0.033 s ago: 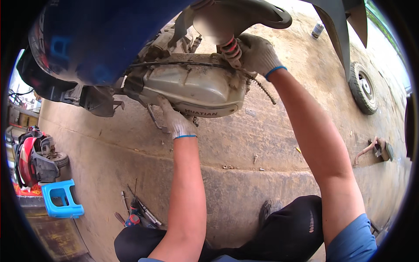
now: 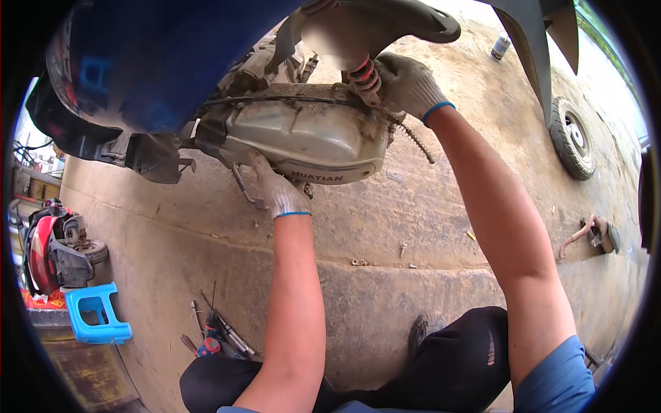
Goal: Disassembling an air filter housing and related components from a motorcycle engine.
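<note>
A scooter's dusty silver engine case [image 2: 303,131] spans the upper middle, below a glossy dark blue body panel [image 2: 158,62]. My left hand [image 2: 281,193], in a white knit glove, grips the case's lower edge; some of its fingers are hidden beneath. Beside the red shock absorber [image 2: 366,81], at the rear end of the case, is my gloved right hand [image 2: 412,86]. Its fingers curl in behind the shock's lower end, and what they hold is hidden. A black cable [image 2: 289,100] runs along the case top. A spring-wrapped rod [image 2: 414,141] sticks out below my right wrist.
On the concrete floor lie hand tools [image 2: 219,334], loose bolts [image 2: 403,249] and a bent exhaust pipe [image 2: 578,234]. A wheel [image 2: 573,140] lies at the right, a can [image 2: 500,48] beyond it. A blue plastic stool [image 2: 98,314] stands left, near red scooter parts [image 2: 45,255].
</note>
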A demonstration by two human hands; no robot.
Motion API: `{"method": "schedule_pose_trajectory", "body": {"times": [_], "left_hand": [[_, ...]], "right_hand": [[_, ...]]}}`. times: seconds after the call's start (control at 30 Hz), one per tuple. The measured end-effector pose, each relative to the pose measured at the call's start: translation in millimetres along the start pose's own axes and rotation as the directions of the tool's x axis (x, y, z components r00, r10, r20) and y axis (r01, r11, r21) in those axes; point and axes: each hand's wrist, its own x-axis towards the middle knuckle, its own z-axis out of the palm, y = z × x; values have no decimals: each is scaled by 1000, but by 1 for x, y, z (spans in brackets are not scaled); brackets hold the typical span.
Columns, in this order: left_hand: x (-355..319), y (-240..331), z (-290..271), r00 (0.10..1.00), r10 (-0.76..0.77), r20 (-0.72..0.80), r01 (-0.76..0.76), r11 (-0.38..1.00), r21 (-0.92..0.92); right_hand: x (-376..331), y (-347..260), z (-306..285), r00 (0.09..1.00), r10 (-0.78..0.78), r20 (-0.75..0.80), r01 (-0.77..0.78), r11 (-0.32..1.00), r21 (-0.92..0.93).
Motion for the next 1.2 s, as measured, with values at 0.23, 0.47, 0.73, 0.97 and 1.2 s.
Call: {"method": "schedule_pose_trajectory", "body": {"times": [0.23,0.47,0.73,0.97,1.2], "left_hand": [[1,-5,-3,991,-70,-117,80,993,85],[23,-7,-29,977,-208,49,197,967,161],[11,-1,-33,940,-269,212,205,938,280],[77,-9,-108,943,-307,126,231,880,415],[115,-50,-97,950,-207,234,-232,34,972]], "right_hand": [[-15,28,-4,993,-113,37,116,991,-73],[-23,37,9,997,63,-37,-64,998,-26],[-16,50,14,997,79,-18,-80,994,-74],[-1,65,24,997,59,-43,-58,998,21],[-11,64,9,997,38,-63,-44,994,-103]]}}
